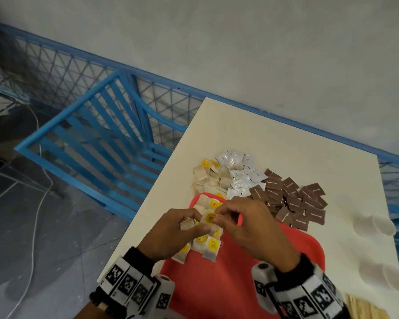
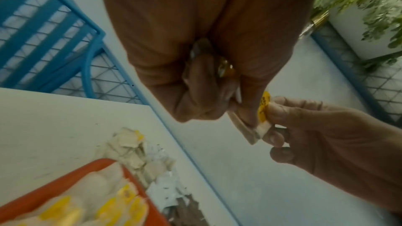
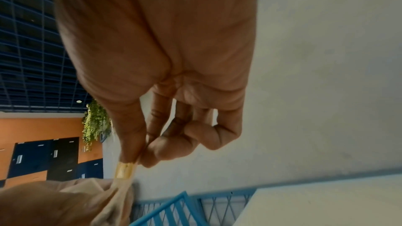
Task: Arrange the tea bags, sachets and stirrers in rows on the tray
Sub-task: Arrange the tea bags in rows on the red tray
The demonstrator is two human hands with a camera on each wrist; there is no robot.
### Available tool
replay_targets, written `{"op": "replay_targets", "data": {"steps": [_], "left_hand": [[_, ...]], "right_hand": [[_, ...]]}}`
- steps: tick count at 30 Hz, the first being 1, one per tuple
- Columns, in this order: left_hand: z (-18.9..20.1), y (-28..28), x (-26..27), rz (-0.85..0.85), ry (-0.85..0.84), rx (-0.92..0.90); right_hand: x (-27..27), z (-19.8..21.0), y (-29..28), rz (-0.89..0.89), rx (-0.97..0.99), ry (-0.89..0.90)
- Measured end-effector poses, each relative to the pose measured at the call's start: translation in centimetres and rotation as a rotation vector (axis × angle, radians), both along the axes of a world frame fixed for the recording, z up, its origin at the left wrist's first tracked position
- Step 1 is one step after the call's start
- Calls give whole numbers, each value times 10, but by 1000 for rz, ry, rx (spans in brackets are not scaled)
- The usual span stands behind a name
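Note:
Both hands meet above the far left part of the red tray [image 1: 240,261]. My left hand [image 1: 182,226] grips a small bunch of tea bags [image 2: 241,126] in its curled fingers. My right hand [image 1: 219,215] pinches the yellow-tagged tea bag [image 1: 209,219] on top of that bunch between thumb and forefinger; its yellow tag [image 3: 125,170] shows in the right wrist view, too. Several tea bags [image 1: 207,246] lie in rows along the tray's left side. Loose piles sit beyond the tray: tea bags [image 1: 207,176], white sachets [image 1: 240,173] and brown sachets [image 1: 295,199].
The tray lies on a white table [image 1: 286,134]. Two stacks of white cups [image 1: 376,224] [image 1: 385,277] lie on their sides at the right. Wooden stirrers [image 1: 364,307] show at the bottom right edge. A blue chair [image 1: 97,134] and blue mesh fence stand left of the table.

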State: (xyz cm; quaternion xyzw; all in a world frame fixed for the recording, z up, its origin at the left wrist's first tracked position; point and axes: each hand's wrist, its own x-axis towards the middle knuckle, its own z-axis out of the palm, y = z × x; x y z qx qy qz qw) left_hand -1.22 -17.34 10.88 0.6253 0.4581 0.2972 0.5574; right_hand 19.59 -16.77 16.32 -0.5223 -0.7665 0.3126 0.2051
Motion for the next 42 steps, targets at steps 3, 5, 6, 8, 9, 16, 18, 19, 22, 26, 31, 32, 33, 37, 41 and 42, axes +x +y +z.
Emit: {"op": "replay_targets", "data": {"steps": [3, 5, 6, 8, 9, 16, 18, 19, 22, 26, 31, 32, 33, 37, 41, 42], "left_hand": [[-35, -13, -23, 5, 187, -43], [-55, -24, -37, 55, 291, -71], [-63, -29, -42, 84, 328, -74], [-78, -36, -47, 88, 380, -69], [-83, -39, -48, 80, 407, -71], [-99, -45, -46, 94, 461, -90], [-101, -43, -46, 102, 453, -93], [-102, -43, -46, 103, 452, -95], [-102, -42, -45, 113, 461, -111], [-89, -40, -38, 117, 338, -209], [-74, -37, -23, 277, -184, -758], [-74, -35, -20, 274, -275, -832], [-71, -32, -16, 277, -372, -887], [-57, -22, 13, 248, -612, -926], [-43, -21, 34, 207, -526, -804], [-39, -21, 36, 182, -445, -724]], "right_hand": [[-6, -32, -8, 18, -124, -36], [-11, -62, -17, 36, -217, -116], [-14, -78, -22, 54, -263, -148], [-21, -106, -32, 105, -362, -152], [-25, -118, -35, 123, -412, -143], [-39, -162, -31, -4, -461, -219], [-40, -168, -32, -72, -454, -262], [-41, -170, -32, -99, -451, -275], [-42, -169, -30, -134, -444, -291], [-42, -162, -32, -133, -402, -263], [-37, -123, -33, -143, -279, -23], [-36, -110, -31, -152, -246, 50], [-35, -97, -29, -146, -204, 103], [-28, -70, -28, -3, -148, 55], [-11, -69, -30, -86, -83, 38], [-4, -67, -30, -128, -85, 62]]}}
